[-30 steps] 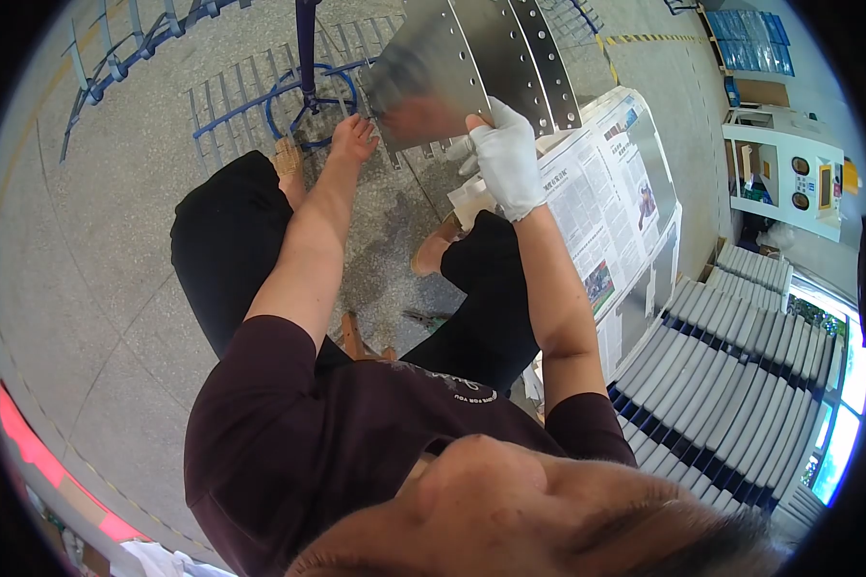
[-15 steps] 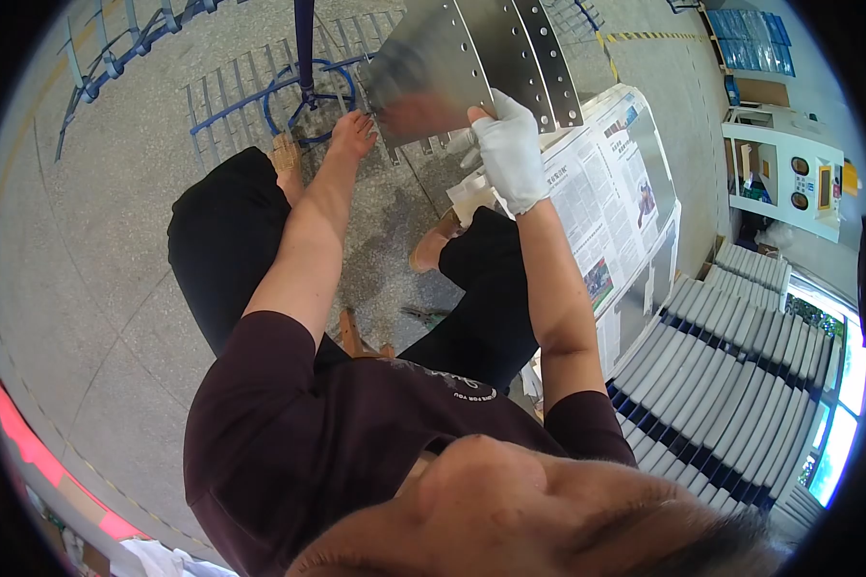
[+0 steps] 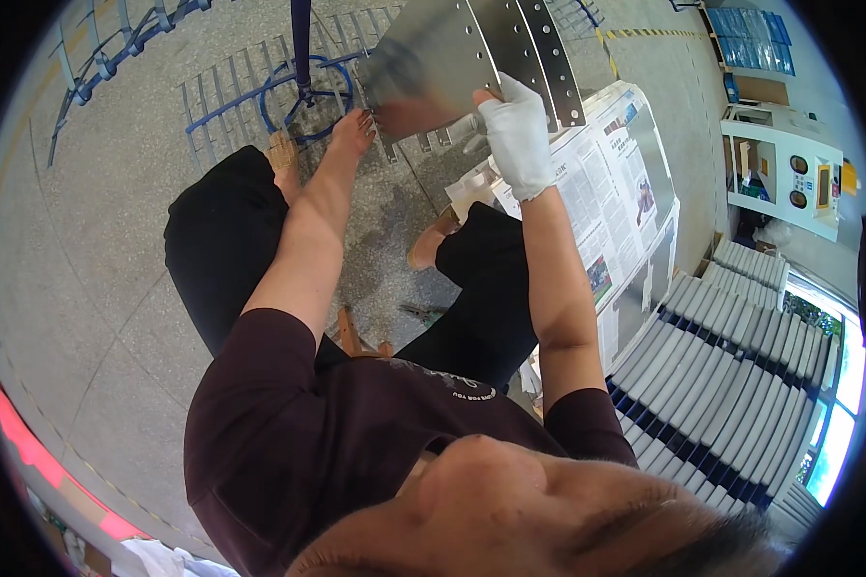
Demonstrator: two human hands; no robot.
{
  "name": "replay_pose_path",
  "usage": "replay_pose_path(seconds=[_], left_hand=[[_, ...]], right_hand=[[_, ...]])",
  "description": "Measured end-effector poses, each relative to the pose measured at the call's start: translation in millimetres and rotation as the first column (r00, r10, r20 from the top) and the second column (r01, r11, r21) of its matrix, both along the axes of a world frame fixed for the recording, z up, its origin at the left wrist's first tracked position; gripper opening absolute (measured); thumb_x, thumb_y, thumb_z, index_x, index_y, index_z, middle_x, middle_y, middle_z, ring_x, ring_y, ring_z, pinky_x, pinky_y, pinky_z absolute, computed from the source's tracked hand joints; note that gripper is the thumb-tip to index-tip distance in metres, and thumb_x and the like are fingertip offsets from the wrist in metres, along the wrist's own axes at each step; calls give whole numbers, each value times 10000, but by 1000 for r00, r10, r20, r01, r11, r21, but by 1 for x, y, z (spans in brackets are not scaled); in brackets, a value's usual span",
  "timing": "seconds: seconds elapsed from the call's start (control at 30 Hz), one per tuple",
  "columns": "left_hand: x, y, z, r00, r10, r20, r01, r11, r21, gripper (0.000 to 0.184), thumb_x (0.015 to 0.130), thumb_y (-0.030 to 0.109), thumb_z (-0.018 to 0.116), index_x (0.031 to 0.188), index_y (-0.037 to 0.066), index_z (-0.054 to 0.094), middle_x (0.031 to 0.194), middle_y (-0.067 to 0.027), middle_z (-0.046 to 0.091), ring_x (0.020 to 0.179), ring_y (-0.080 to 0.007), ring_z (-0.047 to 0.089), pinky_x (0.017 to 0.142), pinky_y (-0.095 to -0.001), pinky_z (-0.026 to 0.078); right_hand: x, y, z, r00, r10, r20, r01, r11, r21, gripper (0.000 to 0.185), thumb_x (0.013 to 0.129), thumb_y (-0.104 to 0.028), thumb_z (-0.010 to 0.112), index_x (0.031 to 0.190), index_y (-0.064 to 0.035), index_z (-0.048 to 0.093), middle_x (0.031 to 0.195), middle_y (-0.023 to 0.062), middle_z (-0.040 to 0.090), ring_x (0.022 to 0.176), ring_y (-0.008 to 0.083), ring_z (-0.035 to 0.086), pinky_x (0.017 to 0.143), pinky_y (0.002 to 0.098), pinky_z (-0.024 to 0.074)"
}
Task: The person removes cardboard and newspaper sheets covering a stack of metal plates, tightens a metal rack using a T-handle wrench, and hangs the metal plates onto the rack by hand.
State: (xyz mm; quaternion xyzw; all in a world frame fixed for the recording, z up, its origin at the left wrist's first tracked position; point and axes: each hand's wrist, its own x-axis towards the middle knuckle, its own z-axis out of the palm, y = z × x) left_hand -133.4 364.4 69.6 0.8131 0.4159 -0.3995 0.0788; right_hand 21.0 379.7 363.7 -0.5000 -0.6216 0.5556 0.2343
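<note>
Several shiny metal sheets (image 3: 423, 72) with rows of holes along their edges stand tilted in front of me. My right hand (image 3: 520, 139), in a white glove with the thumb tip bare, grips the holed edge of the nearest sheet. At that sheet's lower left corner, the fingers of my bare left hand (image 3: 354, 133) are bent and closed on the edge. The fingers of the right hand behind the sheet are partly hidden.
A blue rack (image 3: 303, 72) with metal prongs stands ahead. Newspaper (image 3: 601, 178) covers a surface on the right, beside stacked grey panels (image 3: 731, 375). A white machine (image 3: 784, 173) is farther back. My feet rest near the rack.
The gloved right hand has shifted slightly up and to the right along with the sheet's edge. My left hand stays at the corner, almost still.
</note>
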Motion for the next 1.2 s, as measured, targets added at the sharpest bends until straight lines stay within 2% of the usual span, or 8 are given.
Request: replay_pose_path(seconds=[0.33,0.4,0.43,0.63,0.67,0.73,1.03,1.2], left_hand=[[4,-3,-32,841,429,328,-462,887,25,380,969,311,427,1315,179,512,1398,-5,450,1284,-195,402,1079,-362,313],[6,-4,-48,639,611,467,-673,738,-43,375,966,311,435,1307,178,518,1395,-7,452,1278,-196,407,1077,-359,316],[8,-3,-81,240,740,628,-863,460,-211,380,967,312,435,1312,172,512,1407,-7,439,1291,-197,391,1094,-357,297],[7,-15,-52,655,488,576,-657,745,116,420,991,328,354,1345,124,455,1415,-50,420,1291,-237,371,1088,-404,285],[6,-16,-37,29,716,698,-801,434,-412,427,996,323,334,1358,119,432,1416,-51,414,1283,-242,374,1083,-402,284],[6,-18,-7,-567,663,488,-613,55,-788,427,997,312,335,1363,109,420,1419,-55,409,1281,-243,379,1081,-406,289],[3,-19,97,-965,103,-243,208,-273,-939,433,1002,261,341,1387,66,369,1432,-73,387,1270,-251,403,1072,-428,312],[5,-22,121,-966,229,-124,66,-244,-968,419,982,196,398,1378,58,387,1407,-71,420,1252,-237,428,1057,-407,342]], right_hand=[[-2,3,-1,1000,5,1,-5,1000,-2,228,907,-34,485,1096,72,556,842,97,632,580,182,643,446,261,472],[-2,4,-1,1000,24,11,-24,1000,3,235,904,-33,485,1101,72,556,829,94,633,581,178,641,451,262,473],[-1,5,-2,999,34,21,-35,999,14,238,902,-33,485,1103,72,557,824,93,634,584,175,640,454,263,474],[-6,0,6,998,25,60,-29,997,67,224,904,-59,483,1071,64,567,795,104,641,580,151,630,466,254,473],[-6,1,6,998,28,57,-30,999,43,261,900,-46,477,1120,64,563,848,100,646,610,158,641,477,255,485],[-7,1,4,999,23,35,-24,999,33,265,903,-49,471,1124,65,563,860,106,648,609,160,641,481,255,488],[-5,0,-1,1000,7,18,-8,999,38,227,901,-54,493,1067,78,574,784,106,636,560,142,621,474,256,461],[-7,-4,1,1000,-11,8,11,1000,29,215,901,-66,508,1036,86,579,709,94,615,544,132,613,487,266,449]])
